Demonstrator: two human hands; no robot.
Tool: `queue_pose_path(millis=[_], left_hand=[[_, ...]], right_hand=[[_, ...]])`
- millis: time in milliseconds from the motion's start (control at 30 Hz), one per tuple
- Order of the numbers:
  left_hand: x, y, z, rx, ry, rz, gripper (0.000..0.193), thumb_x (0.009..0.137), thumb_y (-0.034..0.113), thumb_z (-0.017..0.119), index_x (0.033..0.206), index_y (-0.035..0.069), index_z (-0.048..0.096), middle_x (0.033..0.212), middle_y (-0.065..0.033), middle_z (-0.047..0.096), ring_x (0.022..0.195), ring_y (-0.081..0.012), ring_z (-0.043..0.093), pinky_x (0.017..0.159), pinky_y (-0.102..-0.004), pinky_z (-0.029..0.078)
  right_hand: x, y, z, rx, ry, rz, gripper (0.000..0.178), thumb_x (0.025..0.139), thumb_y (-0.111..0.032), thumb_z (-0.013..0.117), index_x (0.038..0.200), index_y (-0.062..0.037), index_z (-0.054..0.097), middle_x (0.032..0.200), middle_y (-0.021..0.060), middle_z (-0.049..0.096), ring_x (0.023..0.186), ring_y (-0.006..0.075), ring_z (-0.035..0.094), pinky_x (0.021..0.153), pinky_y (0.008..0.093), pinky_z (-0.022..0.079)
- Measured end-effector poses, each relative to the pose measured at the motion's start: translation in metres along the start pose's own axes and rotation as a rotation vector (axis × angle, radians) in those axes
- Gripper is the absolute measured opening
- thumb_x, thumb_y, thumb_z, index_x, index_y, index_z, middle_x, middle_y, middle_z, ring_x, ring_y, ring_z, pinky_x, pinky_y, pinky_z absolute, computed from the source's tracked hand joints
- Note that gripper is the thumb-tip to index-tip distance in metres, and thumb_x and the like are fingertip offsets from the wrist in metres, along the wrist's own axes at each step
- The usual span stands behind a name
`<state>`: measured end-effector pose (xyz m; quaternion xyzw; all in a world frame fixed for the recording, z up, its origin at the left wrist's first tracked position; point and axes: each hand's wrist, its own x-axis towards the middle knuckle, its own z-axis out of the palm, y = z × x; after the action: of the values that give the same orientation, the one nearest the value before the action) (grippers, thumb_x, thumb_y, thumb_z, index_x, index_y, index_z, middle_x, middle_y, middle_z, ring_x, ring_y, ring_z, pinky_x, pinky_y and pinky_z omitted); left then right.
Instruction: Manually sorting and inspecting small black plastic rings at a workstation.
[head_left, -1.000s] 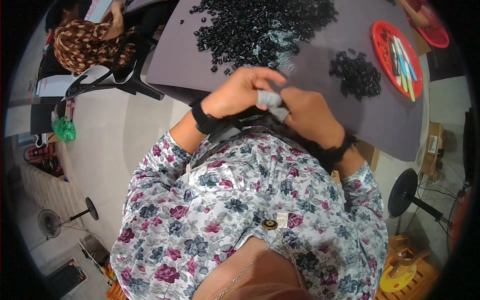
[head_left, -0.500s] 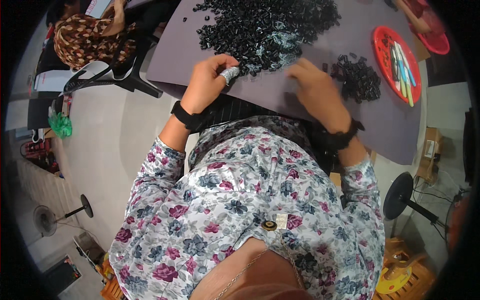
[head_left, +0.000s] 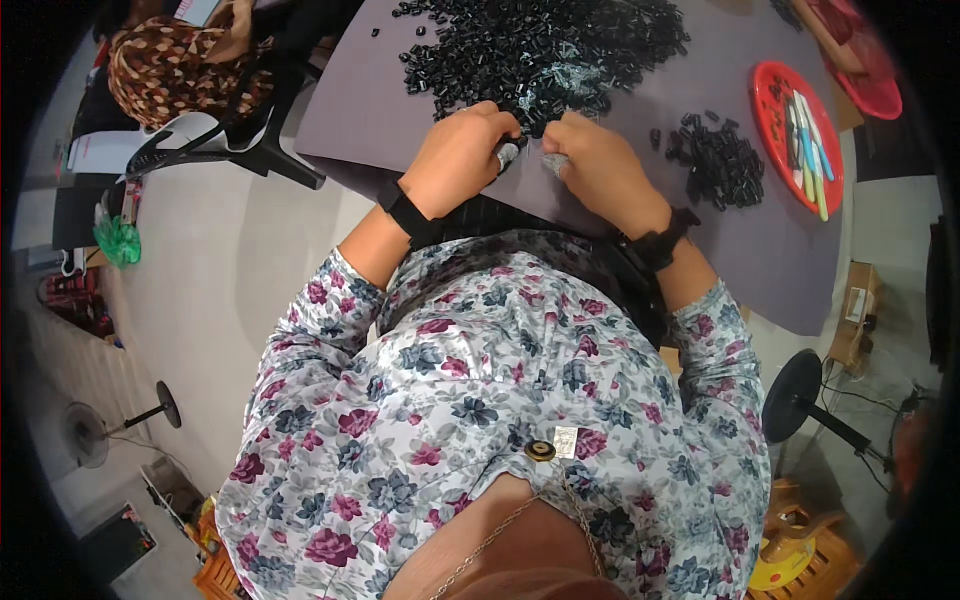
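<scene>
Close to the front of the large pile of small black pieces [head_left: 520,60], my two hands are near each other over the table edge. My left hand [head_left: 462,155] is closed in a pinch on a small black piece [head_left: 517,143]. Opposite it, my right hand [head_left: 605,172] is also pinched shut; what its fingertips hold, if anything, is too small to make out. Both thumbs have a silvery-grey wrapping. Clear and pale bits [head_left: 570,85] lie among the black pieces. A smaller heap of black pieces [head_left: 718,160] is to the right of my right hand.
A red tray [head_left: 768,150] on the right bears several knives or slim tools with white, blue and green handles [head_left: 808,150]. Another person [head_left: 185,75] sits at the far left by a black-and-white chair [head_left: 215,145]. At the far right, another person's arm [head_left: 832,35] shows beside a red bowl [head_left: 880,95].
My right hand has moved left and closed in toward my left hand. My left hand has shifted right, and a small black piece now shows at its fingertips.
</scene>
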<state>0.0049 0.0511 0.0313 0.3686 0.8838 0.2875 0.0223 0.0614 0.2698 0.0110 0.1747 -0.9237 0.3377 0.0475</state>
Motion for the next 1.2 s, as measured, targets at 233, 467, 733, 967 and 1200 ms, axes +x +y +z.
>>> queue_pose_path(millis=[233, 467, 733, 967, 1200], left_hand=[[-0.010, -0.021, -0.004, -0.205, 0.035, -0.051, 0.035, 0.076, -0.010, 0.060, 0.107, 0.001, 0.072, 0.099, -0.0173, 0.068, 0.088, -0.0361, 0.067, 0.079, -0.0412, 0.054], [-0.011, -0.019, -0.011, -0.262, 0.016, -0.141, 0.036, 0.075, -0.008, 0.061, 0.108, 0.001, 0.071, 0.097, -0.0166, 0.068, 0.085, -0.0345, 0.067, 0.075, -0.0395, 0.052], [-0.009, -0.034, -0.017, -0.240, 0.158, -0.158, 0.029, 0.083, -0.008, 0.063, 0.110, 0.001, 0.071, 0.102, -0.0156, 0.071, 0.090, -0.0318, 0.070, 0.079, -0.0370, 0.055], [-0.003, -0.078, -0.038, -0.066, 0.230, -0.278, 0.023, 0.089, 0.004, 0.068, 0.112, -0.001, 0.072, 0.105, -0.0177, 0.075, 0.093, -0.0299, 0.074, 0.082, -0.0374, 0.057], [-0.004, -0.077, -0.022, -0.082, 0.159, -0.232, 0.023, 0.083, 0.002, 0.069, 0.106, 0.000, 0.070, 0.085, -0.0165, 0.071, 0.079, -0.0321, 0.070, 0.074, -0.0403, 0.054]], right_hand=[[-0.016, 0.001, -0.002, 0.060, 0.049, 0.002, 0.012, 0.085, 0.000, 0.064, 0.096, -0.0026, 0.059, 0.094, 0.0166, 0.061, 0.086, 0.0408, 0.064, 0.075, 0.0483, 0.051], [-0.036, 0.003, -0.012, 0.306, 0.102, 0.123, 0.017, 0.084, 0.005, 0.066, 0.099, 0.0005, 0.059, 0.089, 0.0117, 0.063, 0.077, 0.0236, 0.061, 0.070, 0.0348, 0.050], [-0.041, 0.006, -0.003, 0.328, 0.159, 0.134, 0.016, 0.083, 0.006, 0.067, 0.099, 0.0009, 0.067, 0.089, 0.0090, 0.064, 0.075, 0.0183, 0.063, 0.070, 0.0303, 0.050], [-0.042, 0.006, 0.000, 0.361, 0.179, 0.184, 0.016, 0.084, 0.001, 0.069, 0.100, 0.0002, 0.067, 0.088, 0.0098, 0.063, 0.074, 0.0214, 0.063, 0.070, 0.0320, 0.051], [-0.041, 0.004, -0.003, 0.333, 0.181, 0.161, 0.015, 0.084, 0.001, 0.068, 0.099, -0.0003, 0.067, 0.088, 0.0099, 0.063, 0.073, 0.0210, 0.063, 0.069, 0.0323, 0.051]])
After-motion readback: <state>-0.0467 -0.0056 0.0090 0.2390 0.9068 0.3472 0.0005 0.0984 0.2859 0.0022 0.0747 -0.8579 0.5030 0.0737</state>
